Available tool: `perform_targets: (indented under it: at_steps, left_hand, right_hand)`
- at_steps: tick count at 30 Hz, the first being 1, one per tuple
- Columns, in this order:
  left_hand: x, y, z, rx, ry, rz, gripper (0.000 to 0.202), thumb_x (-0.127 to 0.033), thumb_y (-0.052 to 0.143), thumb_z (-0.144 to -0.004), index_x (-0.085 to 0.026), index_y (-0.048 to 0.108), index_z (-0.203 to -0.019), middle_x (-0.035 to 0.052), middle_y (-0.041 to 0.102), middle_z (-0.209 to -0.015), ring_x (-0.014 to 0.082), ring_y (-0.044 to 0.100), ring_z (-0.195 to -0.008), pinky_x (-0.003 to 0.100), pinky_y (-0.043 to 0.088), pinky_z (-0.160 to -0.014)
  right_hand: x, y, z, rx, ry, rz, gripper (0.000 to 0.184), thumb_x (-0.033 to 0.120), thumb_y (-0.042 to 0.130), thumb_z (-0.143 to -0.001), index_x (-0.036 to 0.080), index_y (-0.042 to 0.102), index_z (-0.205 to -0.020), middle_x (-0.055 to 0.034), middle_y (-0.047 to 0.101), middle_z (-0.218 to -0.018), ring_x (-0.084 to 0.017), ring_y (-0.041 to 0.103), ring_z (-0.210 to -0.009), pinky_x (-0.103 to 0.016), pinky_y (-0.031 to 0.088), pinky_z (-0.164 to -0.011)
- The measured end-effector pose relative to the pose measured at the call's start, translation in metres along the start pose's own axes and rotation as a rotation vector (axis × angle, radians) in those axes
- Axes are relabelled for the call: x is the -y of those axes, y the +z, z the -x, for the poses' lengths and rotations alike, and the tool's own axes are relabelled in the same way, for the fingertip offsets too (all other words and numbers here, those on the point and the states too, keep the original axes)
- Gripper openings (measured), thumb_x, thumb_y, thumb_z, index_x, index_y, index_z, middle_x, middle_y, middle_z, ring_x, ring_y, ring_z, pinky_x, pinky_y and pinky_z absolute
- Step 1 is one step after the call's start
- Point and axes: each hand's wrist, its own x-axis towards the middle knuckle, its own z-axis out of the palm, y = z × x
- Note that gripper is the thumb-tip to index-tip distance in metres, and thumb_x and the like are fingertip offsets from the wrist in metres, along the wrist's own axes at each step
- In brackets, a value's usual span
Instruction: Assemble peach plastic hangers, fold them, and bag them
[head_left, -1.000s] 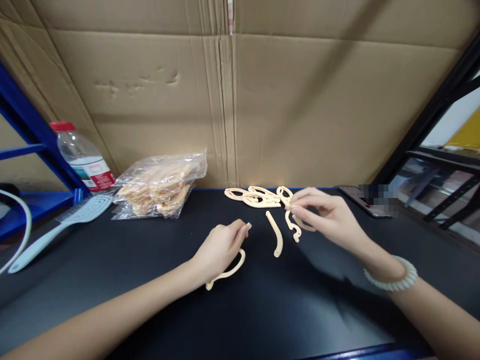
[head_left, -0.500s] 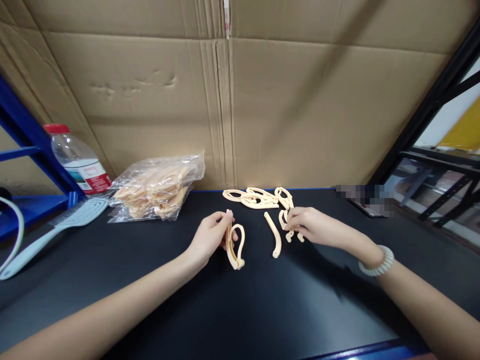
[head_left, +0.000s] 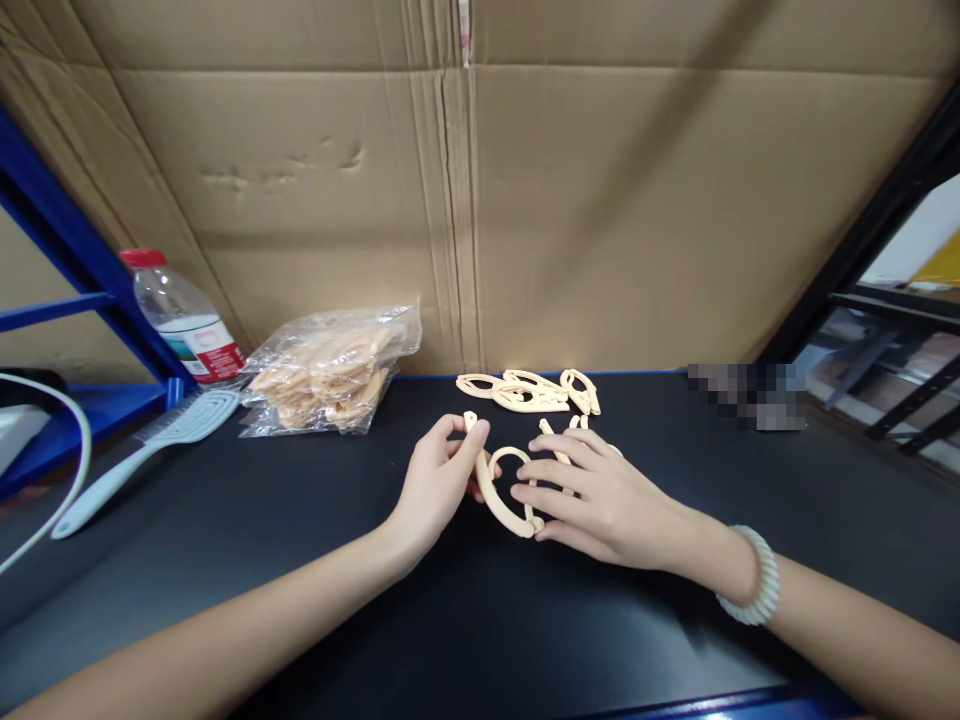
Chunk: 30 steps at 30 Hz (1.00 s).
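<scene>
My left hand (head_left: 439, 475) pinches the upper end of a cream plastic folding hanger part (head_left: 496, 505), a curved arm with a looped hook joined at its lower end. My right hand (head_left: 611, 500) reaches over from the right, palm down and fingers apart. Its thumb is close to the lower joint of the part; whether it touches is unclear. Behind those fingers, a loose curved arm (head_left: 547, 430) lies partly hidden on the table, with other small pieces (head_left: 579, 422) mostly covered. Farther back lie several folded cream hangers (head_left: 529, 397).
A clear bag (head_left: 330, 370) of more cream parts lies at the back left, near a red-capped bottle (head_left: 191, 330) and a pale blue hairbrush (head_left: 180, 425). A cardboard wall (head_left: 637, 220) closes off the back of the black table (head_left: 420, 630). A white cable (head_left: 79, 450) curves at far left.
My right hand has left the small pieces at the right and come left and nearer, its fingers now spread beside the held hanger part. That part has tilted, its lower end swinging right.
</scene>
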Motion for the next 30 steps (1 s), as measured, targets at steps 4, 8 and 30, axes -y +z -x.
perform_targets:
  at_steps: [4,8,30]
  left_hand:
    - [0.002,0.000,0.001,-0.035,0.032,-0.022,0.032,-0.049,0.054,-0.085,-0.019,0.046,-0.093,0.0026,0.067,-0.079,0.0102,0.057,-0.044,0.020,0.045,-0.039]
    - [0.002,-0.005,-0.001,-0.143,0.371,-0.260,0.037,-0.036,0.056,-0.087,-0.024,0.041,-0.118,0.0103,0.054,-0.123,0.0213,0.065,-0.095,0.035,0.057,-0.072]
    - [0.007,-0.004,0.004,0.439,0.994,-1.127,0.019,-0.010,0.040,-0.089,-0.018,0.052,-0.078,0.0001,0.057,-0.069,0.0146,0.050,-0.065,0.031,0.038,-0.075]
  right_hand:
    - [0.000,0.001,-0.001,-0.003,-0.002,-0.046,0.017,0.027,0.049,-0.093,0.018,0.063,-0.095,-0.0050,0.064,-0.087,-0.023,0.052,-0.102,-0.041,0.034,-0.092]
    - [-0.003,0.001,0.000,-0.008,0.089,-0.090,0.016,0.021,0.047,-0.092,0.017,0.061,-0.087,-0.0031,0.061,-0.080,-0.015,0.053,-0.076,-0.038,0.035,-0.088]
    - [0.002,0.014,0.002,-0.031,0.244,-0.344,0.010,0.021,0.053,-0.089,0.018,0.057,-0.080,-0.0006,0.056,-0.073,-0.014,0.049,-0.069,-0.035,0.038,-0.084]
